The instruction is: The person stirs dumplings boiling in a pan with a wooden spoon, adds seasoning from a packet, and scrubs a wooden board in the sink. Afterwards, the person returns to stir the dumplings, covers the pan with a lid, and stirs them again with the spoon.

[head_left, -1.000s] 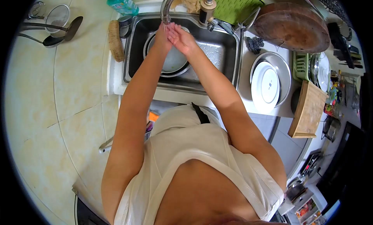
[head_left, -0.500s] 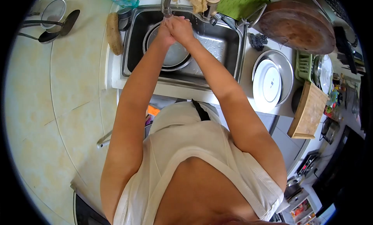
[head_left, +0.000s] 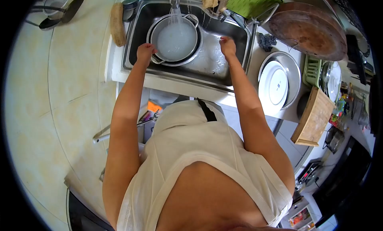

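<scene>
Water runs from the faucet (head_left: 174, 0) into a two-handled metal pot (head_left: 175, 39) of cloudy water. The pot sits inside a wider metal basin (head_left: 198, 51) in the sink (head_left: 217, 51). My left hand (head_left: 146, 52) is at the pot's left side, near its lower handle, with fingers curled; whether it touches the handle cannot be made out. Over the right part of the sink, my right hand (head_left: 227, 46) hangs apart from the pot, its fingers bent, and what it holds, if anything, is too small to tell.
Right of the sink are a dark scrubber (head_left: 266, 41), a white plate (head_left: 273, 85) in a metal bowl (head_left: 294, 81), a cutting board (head_left: 314, 117) and a round wooden board (head_left: 309, 31). A loofah (head_left: 117, 24) lies on the left edge. Ladles (head_left: 68, 13) hang left.
My hands were together under the faucet and have separated, left hand to the pot's left, right hand to the right. The pot and running water now show fully.
</scene>
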`<action>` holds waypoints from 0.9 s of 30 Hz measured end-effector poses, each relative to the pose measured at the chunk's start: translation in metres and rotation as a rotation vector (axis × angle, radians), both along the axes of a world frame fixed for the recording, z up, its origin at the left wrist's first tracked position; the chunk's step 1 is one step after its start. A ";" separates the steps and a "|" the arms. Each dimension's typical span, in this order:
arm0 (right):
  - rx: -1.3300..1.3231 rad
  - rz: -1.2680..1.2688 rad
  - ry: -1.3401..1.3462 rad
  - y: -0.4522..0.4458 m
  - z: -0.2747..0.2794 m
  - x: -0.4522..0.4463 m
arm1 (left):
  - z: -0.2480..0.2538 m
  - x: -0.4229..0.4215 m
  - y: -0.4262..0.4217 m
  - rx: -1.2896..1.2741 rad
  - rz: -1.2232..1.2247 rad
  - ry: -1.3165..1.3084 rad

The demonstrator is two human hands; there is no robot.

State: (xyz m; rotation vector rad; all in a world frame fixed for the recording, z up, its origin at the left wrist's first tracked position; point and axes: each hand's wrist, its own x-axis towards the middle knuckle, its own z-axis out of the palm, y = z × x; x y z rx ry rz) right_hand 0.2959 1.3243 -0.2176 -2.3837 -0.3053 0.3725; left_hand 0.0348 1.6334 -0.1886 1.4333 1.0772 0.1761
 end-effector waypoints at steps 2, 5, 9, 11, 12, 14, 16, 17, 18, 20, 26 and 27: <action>0.092 0.035 -0.041 0.007 0.013 0.003 | 0.020 -0.006 -0.019 0.013 0.000 0.028; 0.264 -0.050 -0.097 0.020 0.046 0.001 | 0.061 -0.007 -0.049 0.114 -0.040 0.079; 0.083 0.050 -0.077 0.021 0.052 0.009 | 0.032 -0.030 -0.056 0.545 -0.196 0.071; -0.065 0.137 -0.009 0.022 0.050 0.004 | 0.048 -0.037 -0.070 0.604 -0.171 0.138; -0.024 0.209 -0.032 0.021 0.046 -0.002 | 0.043 -0.044 -0.071 0.558 -0.140 0.122; 0.066 0.271 -0.304 0.020 0.049 -0.033 | 0.047 -0.070 -0.081 0.444 -0.006 0.068; -0.140 0.460 -0.349 0.010 0.056 -0.052 | 0.022 -0.082 -0.071 0.439 -0.010 0.010; -0.187 0.484 -0.180 0.003 0.044 -0.059 | 0.043 -0.082 -0.084 0.422 -0.025 0.015; -0.244 0.500 -0.016 -0.003 0.030 -0.064 | 0.023 -0.091 -0.075 0.583 -0.144 0.082; -0.431 0.507 -0.026 -0.009 0.040 -0.089 | 0.025 -0.098 -0.080 0.614 -0.193 0.056; -0.345 0.620 -0.206 -0.065 0.064 -0.153 | 0.036 -0.118 -0.115 0.762 -0.349 0.050; -0.248 0.575 -0.399 -0.078 0.059 -0.163 | 0.026 -0.119 -0.113 0.802 -0.366 0.028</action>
